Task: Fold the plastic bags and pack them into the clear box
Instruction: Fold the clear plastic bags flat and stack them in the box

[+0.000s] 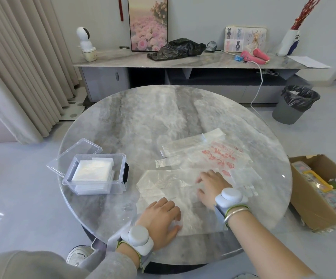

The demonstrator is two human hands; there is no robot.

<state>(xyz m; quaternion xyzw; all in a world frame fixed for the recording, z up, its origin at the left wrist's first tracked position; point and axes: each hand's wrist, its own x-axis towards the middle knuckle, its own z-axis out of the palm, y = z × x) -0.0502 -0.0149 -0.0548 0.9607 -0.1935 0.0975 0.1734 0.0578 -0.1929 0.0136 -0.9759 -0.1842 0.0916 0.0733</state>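
Both your left hand (159,222) and right hand (213,188) lie flat, gripping nothing, on the crinkled translucent plastic bag (163,184) under them. Smooth air outward before creasing; the clear rectangular plastic box (94,187) sits left of your left hand.

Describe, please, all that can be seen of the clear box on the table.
The box is a small rectangular tub of clear plastic, open and upright, standing near the left edge of the round table. A flat stack of folded white bags fills most of it. Its clear lid lies off at its far left side and juts past the table edge. A dark thing shows at its right wall; what it is cannot be told.
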